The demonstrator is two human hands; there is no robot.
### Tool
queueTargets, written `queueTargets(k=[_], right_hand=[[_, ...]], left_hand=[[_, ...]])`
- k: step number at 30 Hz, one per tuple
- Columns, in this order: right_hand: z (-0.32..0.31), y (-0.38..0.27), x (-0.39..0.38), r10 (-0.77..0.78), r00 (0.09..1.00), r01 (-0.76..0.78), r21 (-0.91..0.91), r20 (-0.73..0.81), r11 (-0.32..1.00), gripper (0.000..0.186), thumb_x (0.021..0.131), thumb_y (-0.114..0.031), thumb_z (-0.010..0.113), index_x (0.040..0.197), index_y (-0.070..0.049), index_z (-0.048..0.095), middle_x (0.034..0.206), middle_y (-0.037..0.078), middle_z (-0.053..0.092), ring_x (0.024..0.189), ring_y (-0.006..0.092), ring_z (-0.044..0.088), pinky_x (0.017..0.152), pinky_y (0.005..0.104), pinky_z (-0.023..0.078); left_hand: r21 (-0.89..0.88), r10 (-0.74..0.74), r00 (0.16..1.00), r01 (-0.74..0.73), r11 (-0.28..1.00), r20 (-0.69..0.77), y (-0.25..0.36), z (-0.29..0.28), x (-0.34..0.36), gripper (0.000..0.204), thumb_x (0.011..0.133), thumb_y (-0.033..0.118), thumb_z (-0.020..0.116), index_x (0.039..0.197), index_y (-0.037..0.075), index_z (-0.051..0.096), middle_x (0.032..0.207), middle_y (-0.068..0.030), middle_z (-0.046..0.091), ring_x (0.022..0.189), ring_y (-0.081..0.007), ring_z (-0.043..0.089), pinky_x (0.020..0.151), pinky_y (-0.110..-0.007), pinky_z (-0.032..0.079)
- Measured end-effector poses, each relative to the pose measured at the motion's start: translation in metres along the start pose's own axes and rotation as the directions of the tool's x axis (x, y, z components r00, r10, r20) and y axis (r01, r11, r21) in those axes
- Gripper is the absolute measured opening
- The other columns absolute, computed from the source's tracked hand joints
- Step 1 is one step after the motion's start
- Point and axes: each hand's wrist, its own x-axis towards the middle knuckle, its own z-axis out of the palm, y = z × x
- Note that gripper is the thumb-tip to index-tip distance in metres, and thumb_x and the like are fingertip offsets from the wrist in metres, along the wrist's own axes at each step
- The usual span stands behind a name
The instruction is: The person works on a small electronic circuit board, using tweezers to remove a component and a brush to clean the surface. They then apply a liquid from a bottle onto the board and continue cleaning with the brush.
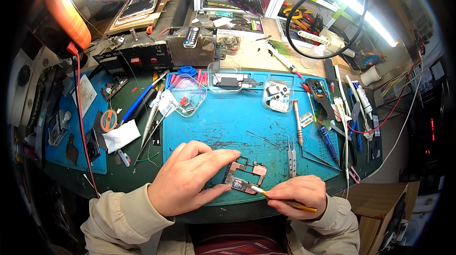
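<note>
A phone circuit board (260, 170) with copper-coloured patches and an open middle lies on the blue work mat (204, 129), near its front edge. My left hand (187, 176) steadies the board at its left side, index finger at the upper edge and thumb at the lower. In my right hand (300, 195) is a small brush (297, 205) with a brown handle and white bristles, pinched between thumb and fingers. Its tip meets or hovers just over the board's lower right corner. Metal tweezers (291, 159) lie just beyond my right hand.
Clear plastic boxes of small parts (278, 96) stand along the mat's back edge. A brown-handled screwdriver (298, 122), a blue one (328, 143) and a blade (307, 120) lie at right. A white cloth (121, 136) and pens are at left. A red cable (80, 112) hangs at the left.
</note>
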Motion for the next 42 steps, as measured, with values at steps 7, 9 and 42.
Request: queueTargets(k=[7, 9, 42], right_hand=[[0.002, 0.002, 0.001, -0.010, 1.000, 0.010, -0.011, 0.001, 1.000, 0.028, 0.084, -0.006, 0.090, 0.109, -0.003, 0.079, 0.094, 0.011, 0.081, 0.075, 0.0242, 0.078, 0.062, 0.0313, 0.061], [0.003, 0.003, 0.001, -0.012, 1.000, 0.012, -0.010, 0.004, 1.000, 0.028, 0.084, -0.006, 0.090, 0.109, -0.003, 0.079, 0.094, 0.011, 0.081, 0.076, 0.0242, 0.078, 0.062, 0.0314, 0.061], [-0.002, 0.002, -0.006, -0.154, 0.988, 0.150, 0.122, 0.024, 0.981, 0.030, 0.084, -0.013, 0.093, 0.111, -0.005, 0.082, 0.092, 0.009, 0.082, 0.069, 0.0216, 0.075, 0.058, 0.0305, 0.057]], left_hand=[[-0.008, 0.000, 1.000, 0.000, 1.000, -0.005, 0.000, 0.001, 0.000, 0.077, 0.074, 0.014, 0.093, 0.146, 0.011, 0.064, 0.132, -0.0043, 0.073, 0.104, -0.0272, 0.062, 0.096, -0.040, 0.050], [-0.008, -0.004, 1.000, 0.004, 1.000, -0.001, 0.000, 0.000, 0.000, 0.078, 0.074, 0.014, 0.093, 0.146, 0.011, 0.064, 0.132, -0.0041, 0.074, 0.104, -0.0271, 0.062, 0.096, -0.040, 0.050], [0.378, 0.425, 0.904, -0.384, 0.842, -0.030, 0.026, 0.008, -0.014, 0.039, 0.084, 0.027, 0.088, 0.115, 0.007, 0.078, 0.102, -0.0017, 0.076, 0.085, -0.0173, 0.069, 0.073, -0.032, 0.051]])
